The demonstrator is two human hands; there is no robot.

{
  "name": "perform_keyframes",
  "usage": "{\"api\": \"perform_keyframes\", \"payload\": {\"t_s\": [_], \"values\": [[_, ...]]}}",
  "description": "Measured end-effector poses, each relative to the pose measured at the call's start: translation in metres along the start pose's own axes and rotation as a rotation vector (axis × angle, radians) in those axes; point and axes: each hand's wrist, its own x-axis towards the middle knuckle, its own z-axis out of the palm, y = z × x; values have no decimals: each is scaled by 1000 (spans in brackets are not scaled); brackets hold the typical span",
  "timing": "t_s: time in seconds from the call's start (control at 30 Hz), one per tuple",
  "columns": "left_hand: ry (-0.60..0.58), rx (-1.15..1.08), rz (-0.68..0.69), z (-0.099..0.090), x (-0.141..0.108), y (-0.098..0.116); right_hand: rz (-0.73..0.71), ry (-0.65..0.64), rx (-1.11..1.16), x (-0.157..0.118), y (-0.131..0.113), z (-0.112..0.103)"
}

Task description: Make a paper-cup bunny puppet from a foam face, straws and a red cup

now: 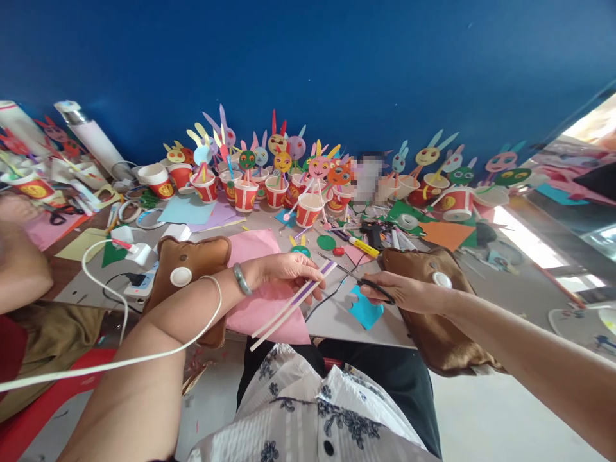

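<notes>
My left hand (299, 273) pinches several narrow paper strips (283, 319), white with a purple one among them; their long ends hang down toward my lap. To the right, my right hand (397, 290) is closed around the dark handles of a pair of scissors (382, 289). The blades point up and left, close to the strips' upper ends. Whether the blades touch the strips I cannot tell. Below the scissors lies a cut piece of blue paper (366, 308). A large pink paper sheet (267, 314) lies under my left hand.
Paper cups (308, 208) with paper rabbit heads line the back by the blue wall. Brown cushion-like warmers (192, 256) flank both arms. A white cable (158, 353) crosses my left arm. A glue gun (373, 234) and yellow marker (364, 247) lie ahead. Another person's arm (24, 256) is at left.
</notes>
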Motion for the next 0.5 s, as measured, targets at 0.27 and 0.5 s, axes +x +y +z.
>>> {"api": "perform_keyframes", "payload": {"t_s": [0.27,0.5], "values": [[-43,23,8,-2,2,-4,40,-131,-358,0,-23,-3],[-23,30,25,5,-6,0,-2,-155,-314,6,-30,-1]]}}
